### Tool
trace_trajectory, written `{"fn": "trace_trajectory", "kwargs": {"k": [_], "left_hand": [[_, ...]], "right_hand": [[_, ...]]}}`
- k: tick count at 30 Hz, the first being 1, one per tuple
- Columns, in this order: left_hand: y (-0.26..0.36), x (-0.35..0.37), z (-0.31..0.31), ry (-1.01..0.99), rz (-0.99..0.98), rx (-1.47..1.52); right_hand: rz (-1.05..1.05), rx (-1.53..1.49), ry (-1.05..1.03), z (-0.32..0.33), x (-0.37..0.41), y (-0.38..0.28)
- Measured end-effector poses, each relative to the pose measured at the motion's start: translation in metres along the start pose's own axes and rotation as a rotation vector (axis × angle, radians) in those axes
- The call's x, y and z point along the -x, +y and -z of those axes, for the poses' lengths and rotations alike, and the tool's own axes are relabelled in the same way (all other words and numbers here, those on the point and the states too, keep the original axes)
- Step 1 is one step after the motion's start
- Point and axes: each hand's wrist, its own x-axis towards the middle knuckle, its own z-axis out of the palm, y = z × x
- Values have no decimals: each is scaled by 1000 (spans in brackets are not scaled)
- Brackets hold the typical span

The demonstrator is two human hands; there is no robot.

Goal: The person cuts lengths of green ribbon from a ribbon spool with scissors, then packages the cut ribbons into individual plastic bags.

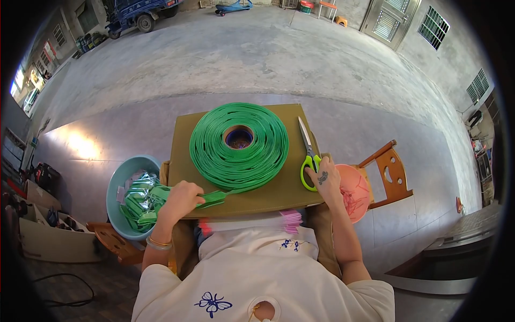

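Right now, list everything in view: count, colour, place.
board: one, brown, across the lap
roll: one, green strip wound flat, middle of the board
strip end: one, green, at the roll's near edge
scissors: one pair, green handles, right side of the board
basin: one, blue, left of the board
cut pieces: many, green, in the basin
bowl: one, pink, right of the board
chair: one, wooden, far right
vehicle: one, blue, top left
left hand: holds the strip end
right hand: on the scissors' handles
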Motion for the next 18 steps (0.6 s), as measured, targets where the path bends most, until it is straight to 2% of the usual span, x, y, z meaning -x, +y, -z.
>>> {"fn": "trace_trajectory", "kwargs": {"k": [2, 3, 6, 9, 12, 15, 18], "left_hand": [[-9, 8, 12, -18, 112, -18], [-10, 8, 17, -125, 163, -50], [0, 6, 5, 139, -175, 83], [34, -10, -8, -15, -211, 222], [71, -25, -28, 13, -301, 109], [106, -38, -39, -53, -218, 54], [109, -59, -51, 24, -222, 75]], "right_hand": [[-13, 2, 2, -1, 0, -1], [-19, 3, 4, -2, 0, -2], [-40, 25, 13, -4, 0, -3], [-3, 13, 47, -4, 0, -3], [-6, 21, 31, -6, -1, 0], [-13, 24, 21, -3, -1, -2], [1, 3, 33, -4, -1, -1]]}}
